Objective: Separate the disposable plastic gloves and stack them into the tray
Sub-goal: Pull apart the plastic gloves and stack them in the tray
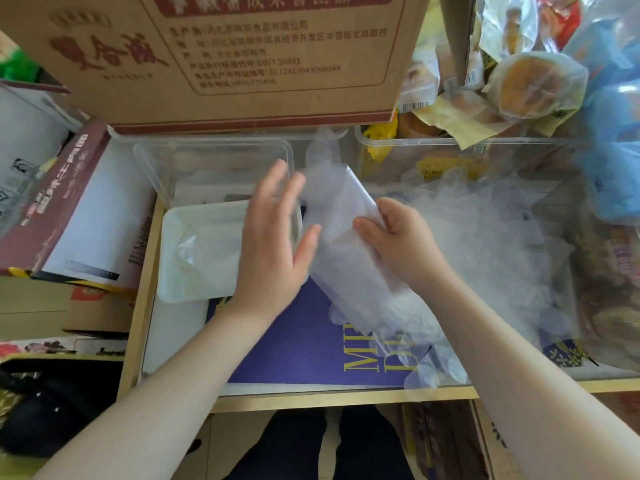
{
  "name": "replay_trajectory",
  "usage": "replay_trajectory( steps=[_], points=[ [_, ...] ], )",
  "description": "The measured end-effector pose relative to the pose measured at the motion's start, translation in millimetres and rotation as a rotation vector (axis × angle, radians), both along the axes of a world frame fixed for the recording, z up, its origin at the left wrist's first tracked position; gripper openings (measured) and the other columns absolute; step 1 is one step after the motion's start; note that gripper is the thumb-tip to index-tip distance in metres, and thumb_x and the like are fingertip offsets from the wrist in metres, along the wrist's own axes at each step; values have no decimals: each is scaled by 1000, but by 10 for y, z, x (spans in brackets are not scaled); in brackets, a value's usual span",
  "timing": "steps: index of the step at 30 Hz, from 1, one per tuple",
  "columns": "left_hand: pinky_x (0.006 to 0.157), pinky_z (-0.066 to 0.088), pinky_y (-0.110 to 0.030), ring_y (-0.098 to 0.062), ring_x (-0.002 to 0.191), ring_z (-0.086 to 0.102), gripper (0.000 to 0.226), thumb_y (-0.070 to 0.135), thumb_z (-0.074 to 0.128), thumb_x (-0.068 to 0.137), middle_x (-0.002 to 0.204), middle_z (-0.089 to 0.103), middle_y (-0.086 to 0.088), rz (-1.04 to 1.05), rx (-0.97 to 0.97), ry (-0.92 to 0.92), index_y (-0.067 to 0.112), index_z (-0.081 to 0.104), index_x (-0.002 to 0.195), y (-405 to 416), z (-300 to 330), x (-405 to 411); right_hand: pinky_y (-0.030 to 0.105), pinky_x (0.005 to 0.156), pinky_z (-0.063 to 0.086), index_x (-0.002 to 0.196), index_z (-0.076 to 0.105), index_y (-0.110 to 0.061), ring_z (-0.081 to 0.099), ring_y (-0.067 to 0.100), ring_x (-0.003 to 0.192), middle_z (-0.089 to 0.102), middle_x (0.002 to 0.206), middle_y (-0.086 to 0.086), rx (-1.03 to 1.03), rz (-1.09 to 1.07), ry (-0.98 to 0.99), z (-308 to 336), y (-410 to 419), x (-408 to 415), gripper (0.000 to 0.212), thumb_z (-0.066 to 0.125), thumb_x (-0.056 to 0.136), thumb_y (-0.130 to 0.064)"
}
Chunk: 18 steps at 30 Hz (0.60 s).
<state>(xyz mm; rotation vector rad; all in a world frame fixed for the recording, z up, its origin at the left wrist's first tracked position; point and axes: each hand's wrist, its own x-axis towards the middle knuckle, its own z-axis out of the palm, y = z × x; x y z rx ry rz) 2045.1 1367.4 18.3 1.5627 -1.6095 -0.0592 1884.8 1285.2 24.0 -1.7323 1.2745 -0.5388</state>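
Observation:
My right hand [398, 244] pinches a clear plastic glove [337, 199], held stretched above the table with its fingers pointing away from me. Beside the glove my left hand [273, 244] is held flat with straight fingers, its thumb touching the film. A white tray [187, 251] lies to the left, partly under my left hand, with flattened gloves in it. At the right, a loose heap of clear gloves [485, 244] spreads over the table.
A clear plastic container [207, 157] stands behind the tray. A big cardboard box [242, 57] looms at the back. Packaged snacks [533, 81] fill the back right, in and over a clear bin [450, 143]. A purple sheet [304, 341] covers the table; boxes [76, 209] crowd the left.

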Motion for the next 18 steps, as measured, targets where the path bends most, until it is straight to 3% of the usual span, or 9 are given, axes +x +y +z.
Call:
replay_trajectory(
  steps=[3, 7, 10, 13, 16, 18],
  points=[
    [114, 13, -15, -11, 139, 17, 52, 39, 43, 95, 148, 19, -7, -125, 228, 169, 13, 35, 140, -13, -101, -27, 28, 52, 28, 68, 43, -4, 31, 10, 53, 37, 57, -3, -55, 132, -13, 48, 43, 104, 31, 62, 87, -18],
    [109, 16, -6, 12, 130, 22, 57, 41, 50, 88, 147, 25, 8, -140, 428, 689, 28, 22, 136, -103, 16, 73, 16, 51, 29, 65, 43, -16, 35, 3, 52, 35, 57, -9, -84, 395, -50, 137, 69, 163, 28, 61, 86, -17],
    [103, 38, -20, -1, 121, 49, 68, 62, 66, 70, 135, 51, 5, -213, 540, 1011, 31, 44, 127, -72, 50, 186, 12, 52, 30, 67, 51, -17, 36, 0, 52, 39, 55, -12, -21, 457, -91, 176, 58, 208, 22, 61, 86, -13],
    [82, 51, -24, -11, 95, 64, 41, 44, 74, 70, 103, 70, 6, -168, 564, 1142, 26, 63, 105, 8, 12, 312, 10, 54, 32, 74, 51, -34, 43, -3, 52, 49, 56, -22, 15, 470, -88, 187, 39, 309, 34, 61, 88, -5],
    [76, 52, -23, -9, 81, 65, 17, 22, 66, 78, 85, 71, 9, 18, 489, 1167, 20, 65, 95, 86, -27, 477, 17, 54, 35, 89, 58, -26, 45, 2, 52, 55, 60, -13, 92, 436, -53, 138, 15, 467, 14, 66, 85, -15],
    [71, 50, -20, -5, 72, 63, 10, 12, 66, 84, 75, 68, 11, 187, 434, 1129, 20, 63, 89, 129, -71, 644, 25, 60, 42, 90, 61, -21, 51, 8, 58, 60, 68, 0, 187, 401, -26, 93, -3, 585, 13, 71, 81, -18]
  ],
)
